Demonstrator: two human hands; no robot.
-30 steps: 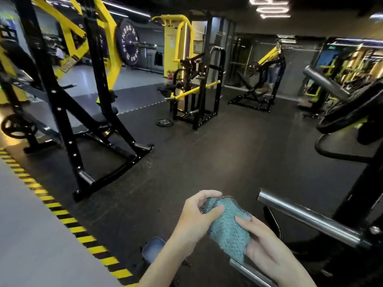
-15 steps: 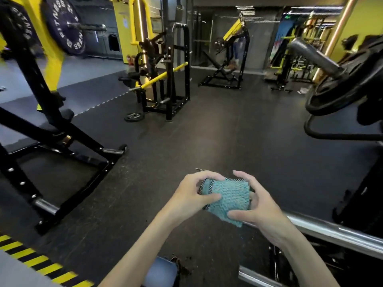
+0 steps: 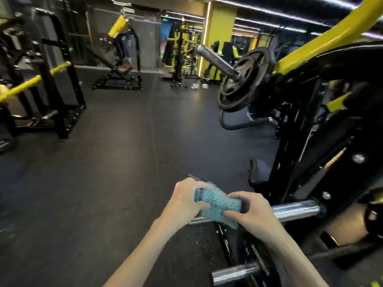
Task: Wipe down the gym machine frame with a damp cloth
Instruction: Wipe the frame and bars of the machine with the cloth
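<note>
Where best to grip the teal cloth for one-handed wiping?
Likely the right end of the teal cloth, from above, with the right hand: it's folded into a pad, the left hand grips the other end, and the black machine frame stands rightward.

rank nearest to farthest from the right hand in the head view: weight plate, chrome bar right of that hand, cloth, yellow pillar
1. cloth, gripped by the right hand
2. chrome bar, just to its right
3. weight plate, ahead, higher up
4. yellow pillar, far back across the floor
</note>
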